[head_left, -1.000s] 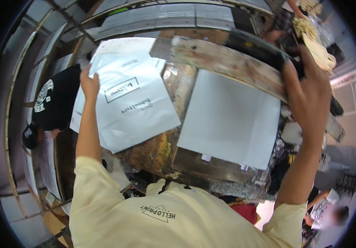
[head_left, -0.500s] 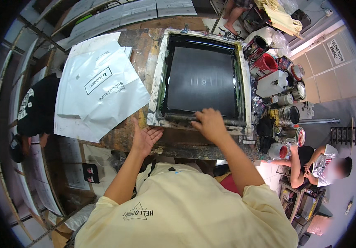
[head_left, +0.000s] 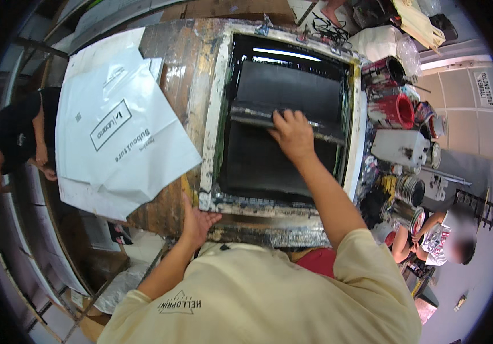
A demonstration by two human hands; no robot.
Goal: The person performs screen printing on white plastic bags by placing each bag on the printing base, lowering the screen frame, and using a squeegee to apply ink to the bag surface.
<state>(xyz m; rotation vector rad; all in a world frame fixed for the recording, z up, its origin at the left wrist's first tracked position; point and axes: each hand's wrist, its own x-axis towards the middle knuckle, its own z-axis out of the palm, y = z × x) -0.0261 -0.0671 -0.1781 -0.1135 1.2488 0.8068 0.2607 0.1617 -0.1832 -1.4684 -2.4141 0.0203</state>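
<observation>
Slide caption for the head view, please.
Right hand grips a dark squeegee across a framed screen; left hand, palm open, at its near-left corner.

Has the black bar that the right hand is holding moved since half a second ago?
Yes. Against the pale frame, the black bar and the right hand have moved away from the person, off the near side.

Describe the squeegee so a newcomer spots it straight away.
On the worktable, right of the printed white bags, sits a pale-edged frame. The squeegee is the long dark bar crossing its flat black screen, gripped by the right hand and the only raised strip there.
</observation>
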